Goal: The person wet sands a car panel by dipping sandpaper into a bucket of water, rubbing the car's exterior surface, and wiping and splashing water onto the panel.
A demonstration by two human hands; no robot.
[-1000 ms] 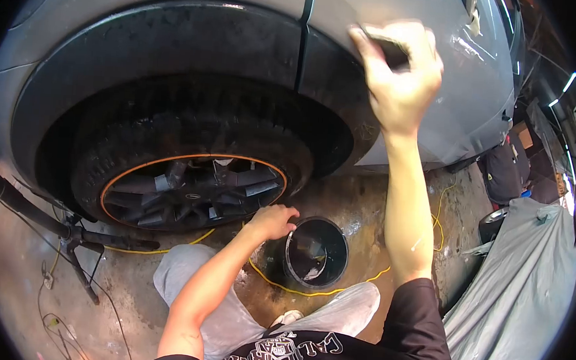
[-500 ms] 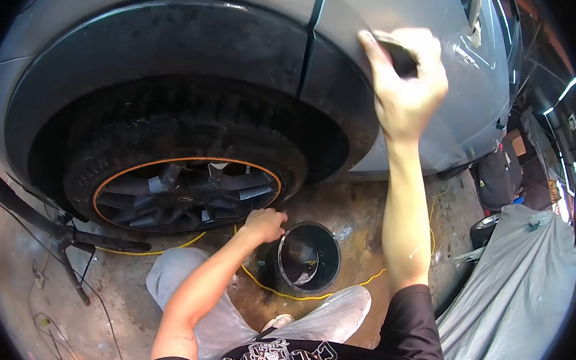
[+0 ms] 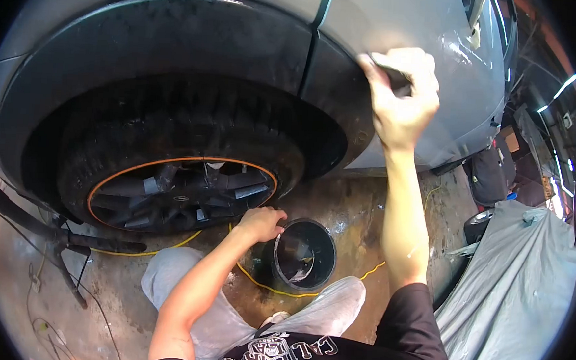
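My right hand (image 3: 406, 98) is raised against the grey car's body panel (image 3: 370, 26), just behind the wheel arch. Its thumb and fingers are closed round a dark, flat pad (image 3: 399, 81), which is partly hidden by the hand. Low down beside the tyre, my left hand (image 3: 262, 224) has its fingers curled at the rim of a black bucket (image 3: 333, 262). Inside the bucket there is dark liquid with a bright reflection. The black wheel arch trim (image 3: 198, 32) curves over the tyre (image 3: 192, 131) and its dark wheel with an orange ring.
A yellow cord (image 3: 258, 284) runs over the wet, stained concrete floor (image 3: 358, 217), round the bucket. To the left stands a black metal stand (image 3: 67, 236) with thin cables near it. Grey sheeting (image 3: 512, 286) covers something at the right, with a dark bag (image 3: 489, 176) behind.
My right hand has moved a little down and left along the panel with the dark pad. The view has shifted slightly; my left hand stays at the bucket rim.
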